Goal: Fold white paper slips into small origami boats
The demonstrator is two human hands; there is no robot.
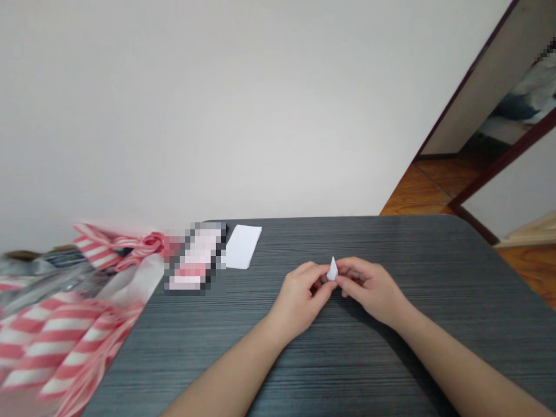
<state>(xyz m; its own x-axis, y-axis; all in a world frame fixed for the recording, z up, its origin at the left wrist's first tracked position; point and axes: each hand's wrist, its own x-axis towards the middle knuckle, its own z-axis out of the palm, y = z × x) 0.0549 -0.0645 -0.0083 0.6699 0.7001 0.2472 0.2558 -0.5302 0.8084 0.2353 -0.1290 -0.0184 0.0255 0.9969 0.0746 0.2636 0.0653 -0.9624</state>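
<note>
Between the fingertips of both hands is a small folded piece of white paper (332, 271), its pointed tip sticking up. My left hand (304, 295) pinches it from the left with thumb and fingers. From the other side, the thumb and fingers of my right hand (373, 288) are closed on it too. The lower part of the paper is hidden by the fingers. Both hands are held just over the dark wood-grain table (347, 370).
A stack of white paper (244, 247) lies at the table's back left, beside a blurred-out phone-like object (195, 258). Red-and-white striped cloth (56, 336) is heaped off the left edge. A white wall (260, 116) rises behind; wooden floor (412, 188) shows at the right.
</note>
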